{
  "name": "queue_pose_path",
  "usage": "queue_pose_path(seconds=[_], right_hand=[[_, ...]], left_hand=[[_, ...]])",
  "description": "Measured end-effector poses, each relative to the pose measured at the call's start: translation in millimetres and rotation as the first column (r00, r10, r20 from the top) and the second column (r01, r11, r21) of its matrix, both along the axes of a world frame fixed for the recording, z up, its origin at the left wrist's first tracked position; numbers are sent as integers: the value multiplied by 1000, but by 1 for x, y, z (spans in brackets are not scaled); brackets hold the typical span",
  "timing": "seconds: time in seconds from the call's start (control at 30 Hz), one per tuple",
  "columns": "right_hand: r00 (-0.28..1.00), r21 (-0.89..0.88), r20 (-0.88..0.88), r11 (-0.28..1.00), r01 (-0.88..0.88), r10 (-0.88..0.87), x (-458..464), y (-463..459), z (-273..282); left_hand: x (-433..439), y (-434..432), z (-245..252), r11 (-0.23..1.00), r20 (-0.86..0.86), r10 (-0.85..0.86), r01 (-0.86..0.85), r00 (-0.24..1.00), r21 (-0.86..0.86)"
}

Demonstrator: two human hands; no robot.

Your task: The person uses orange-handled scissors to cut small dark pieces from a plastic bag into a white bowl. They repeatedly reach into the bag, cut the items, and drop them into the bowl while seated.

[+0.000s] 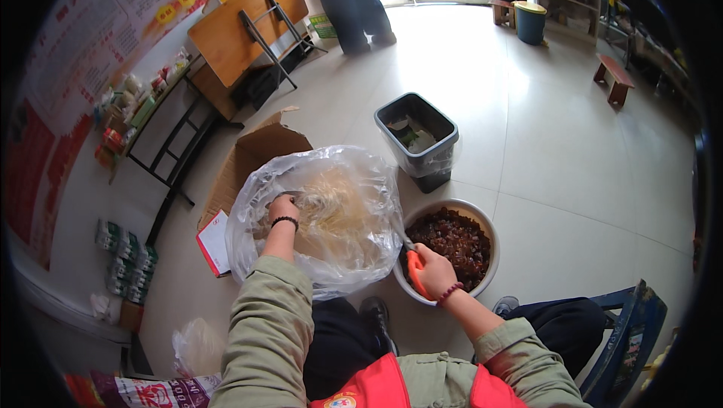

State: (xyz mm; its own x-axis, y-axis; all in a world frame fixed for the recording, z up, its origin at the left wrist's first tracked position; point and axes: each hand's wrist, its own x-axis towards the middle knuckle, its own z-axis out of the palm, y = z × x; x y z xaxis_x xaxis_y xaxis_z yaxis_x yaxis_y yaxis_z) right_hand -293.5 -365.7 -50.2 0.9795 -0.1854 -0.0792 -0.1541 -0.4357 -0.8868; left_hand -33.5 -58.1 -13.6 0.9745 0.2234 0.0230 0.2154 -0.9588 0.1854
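A large clear plastic bag [344,278] spreads wide before me, with pale yellowish, strand-like contents [330,210] wrapped in thin film. Inside its left part my left hand [283,208] is curled against the film; whether its fingers grip anything is hard to make out. My right hand [436,272] is closed around the orange handle [417,272] of a cutting tool, apparently scissors, whose metal blade points up and left beside the bag. Beneath that hand stands a round, pale-rimmed basin [492,233] filled with small, dark reddish-brown chopped pieces [452,238].
Behind the bag is an open cardboard box [260,151]. A grey bin [418,151] with a plastic liner stands beyond the basin. Folding tables [243,30] line the left wall. One person [350,1] stands near the glass door. A blue wooden chair [621,340] is at right.
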Motion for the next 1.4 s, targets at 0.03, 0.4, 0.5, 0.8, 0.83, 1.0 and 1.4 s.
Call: queue_pose_path(seconds=[0.03, 0.4, 0.5, 0.8, 0.83, 1.0, 1.4], right_hand=[[996, -43, 93, 999, -12, 16, 11, 9, 6], [943, -449, 124, 865, -224, 309, 150, 92, 18], [928, -467, 147, 851, -241, 343, 171, 109, 11], [925, -561, 56, 778, -282, 375, 198, 133, -7], [926, -564, 42, 774, -287, 374, 198, 136, -8], [930, -544, -23, 776, -320, 368, 198, 144, -12], [938, -544, -126, 769, -337, 322, 198, 155, -18]], left_hand=[[1, 5, 3, 999, -28, -24, 25, 999, 33], [31, 16, -1, 972, -143, -91, 119, 985, 202], [34, 16, 0, 953, -219, -59, 120, 974, 278], [39, 27, -18, 971, -212, -65, 111, 975, 213], [40, 27, -20, 973, -224, -52, 100, 973, 208], [45, 36, -28, 992, -208, -37, 60, 978, 108], [51, 40, -27, 916, 1, 88, -80, 996, -394]])
